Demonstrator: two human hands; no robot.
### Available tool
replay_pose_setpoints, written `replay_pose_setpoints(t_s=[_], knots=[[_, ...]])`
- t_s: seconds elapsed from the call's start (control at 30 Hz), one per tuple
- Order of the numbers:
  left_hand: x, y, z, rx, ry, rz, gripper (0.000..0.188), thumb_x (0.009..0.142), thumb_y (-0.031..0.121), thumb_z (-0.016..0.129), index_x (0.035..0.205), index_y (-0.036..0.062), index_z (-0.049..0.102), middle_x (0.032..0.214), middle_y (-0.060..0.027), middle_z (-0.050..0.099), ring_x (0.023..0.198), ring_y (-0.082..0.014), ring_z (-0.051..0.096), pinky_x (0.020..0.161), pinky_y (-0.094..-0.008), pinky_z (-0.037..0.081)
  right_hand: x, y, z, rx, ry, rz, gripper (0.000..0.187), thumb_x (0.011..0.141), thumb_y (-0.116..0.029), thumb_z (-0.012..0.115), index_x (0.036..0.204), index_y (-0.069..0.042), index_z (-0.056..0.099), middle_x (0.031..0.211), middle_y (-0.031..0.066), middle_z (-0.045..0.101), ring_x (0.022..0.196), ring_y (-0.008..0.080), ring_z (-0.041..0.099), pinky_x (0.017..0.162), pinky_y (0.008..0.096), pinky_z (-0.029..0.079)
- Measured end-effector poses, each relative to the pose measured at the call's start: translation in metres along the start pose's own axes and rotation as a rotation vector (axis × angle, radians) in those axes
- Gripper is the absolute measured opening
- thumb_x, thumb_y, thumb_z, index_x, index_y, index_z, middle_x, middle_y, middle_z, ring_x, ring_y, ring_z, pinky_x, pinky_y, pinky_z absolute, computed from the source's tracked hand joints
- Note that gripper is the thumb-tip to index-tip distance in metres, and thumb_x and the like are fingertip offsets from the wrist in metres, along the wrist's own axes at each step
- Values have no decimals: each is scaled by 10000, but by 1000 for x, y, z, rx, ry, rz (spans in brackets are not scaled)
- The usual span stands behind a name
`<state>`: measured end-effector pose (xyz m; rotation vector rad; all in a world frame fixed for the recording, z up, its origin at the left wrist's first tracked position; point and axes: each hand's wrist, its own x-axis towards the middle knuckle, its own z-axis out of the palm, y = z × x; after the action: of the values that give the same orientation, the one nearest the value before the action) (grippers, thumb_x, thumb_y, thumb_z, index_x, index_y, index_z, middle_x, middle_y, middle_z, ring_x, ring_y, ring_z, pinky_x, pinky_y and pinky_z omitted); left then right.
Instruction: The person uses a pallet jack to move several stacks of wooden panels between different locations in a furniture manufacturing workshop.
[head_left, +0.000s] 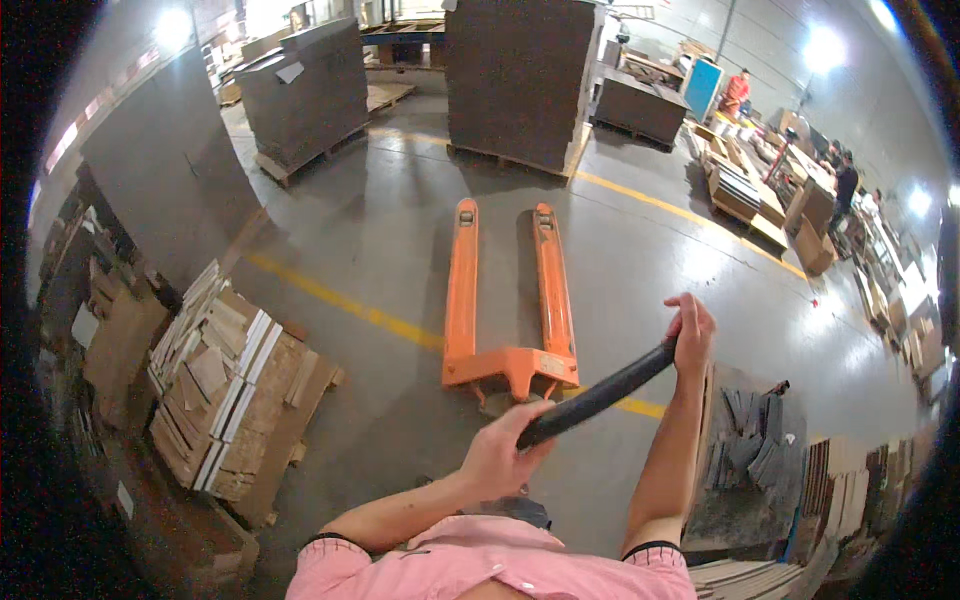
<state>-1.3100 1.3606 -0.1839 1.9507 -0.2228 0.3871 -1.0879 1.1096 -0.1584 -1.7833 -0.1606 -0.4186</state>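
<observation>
An orange pallet jack (461, 320) stands on the floor before me, its two forks pointing away from me. Its black curved handle (598, 397) slants across, lower at the left and higher at the right. My left hand (505, 452) is closed around the handle's lower left end. Around the upper right end my right hand (692, 332) is closed, with a finger sticking out. The fork tips lie short of a tall stack of dark boards (520, 85) on a wooden pallet (512, 163). My forearms and body hide most of the steering column.
Close on the left stands a pallet load of wood offcuts (215, 385); dark scrap pieces (745, 440) lie at near right. Another board stack (305, 105) is at far left. Yellow floor lines (350, 307) cross here. Two people (737, 92) are among wood piles at far right.
</observation>
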Motion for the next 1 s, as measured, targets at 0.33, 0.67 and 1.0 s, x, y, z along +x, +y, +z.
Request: replay_pose_setpoints(t_s=[0.33,0.67,1.0], knots=[[58,-59,-24,161,117,359,516,688,136,822,1158,105,612,949,-87,685,796,-259,670,683,-365,529,-6,-9,15,-56,95,-125,396,968,-359,499,874,-49,727,600,19,517,565,112,482,543,282,372],[148,-132,-56,178,141,724,306,772,304,809,974,132,656,709,-12,606,629,-216,610,644,-383,471,-132,-48,26,-416,585,-104,361,973,-288,480,789,-17,631,679,32,526,618,130,491,607,301,394],[292,-166,18,112,248,902,306,733,298,823,791,122,580,663,-10,568,610,-204,582,634,-347,420,-148,-96,93,-748,458,-222,215,887,-234,607,877,-29,673,901,128,652,837,294,615,774,405,490]])
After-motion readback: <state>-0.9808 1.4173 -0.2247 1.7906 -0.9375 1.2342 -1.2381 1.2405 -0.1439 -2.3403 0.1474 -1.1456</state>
